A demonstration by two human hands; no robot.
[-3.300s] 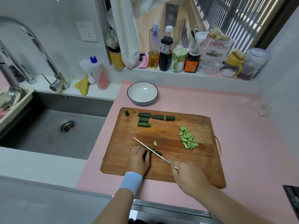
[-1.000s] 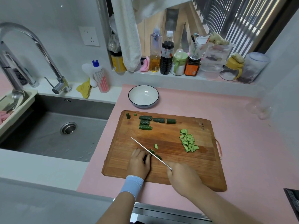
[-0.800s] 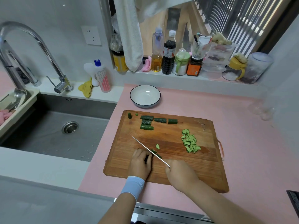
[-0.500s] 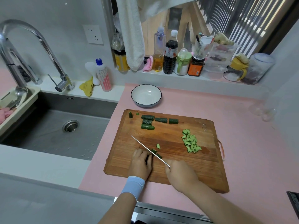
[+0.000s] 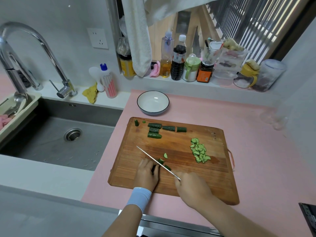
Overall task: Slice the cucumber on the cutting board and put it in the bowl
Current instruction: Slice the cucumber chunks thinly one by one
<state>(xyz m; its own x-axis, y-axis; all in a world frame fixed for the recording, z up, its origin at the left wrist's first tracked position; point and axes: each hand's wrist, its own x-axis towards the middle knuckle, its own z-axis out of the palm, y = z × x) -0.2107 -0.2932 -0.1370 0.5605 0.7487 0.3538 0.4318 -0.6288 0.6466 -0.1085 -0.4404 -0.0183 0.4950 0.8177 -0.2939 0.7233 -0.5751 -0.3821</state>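
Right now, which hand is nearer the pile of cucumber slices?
Right. The right hand, gripping the knife, is in front of the pile; the left hand is farther left.

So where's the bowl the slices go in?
In the head view, the bowl sits empty on the pink counter just beyond the cutting board, near its far left end and right of the sink.

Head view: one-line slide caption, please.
Left hand steadies a dark green cucumber piece on the brown wooden cutting board; right hand slices with a silver knife.
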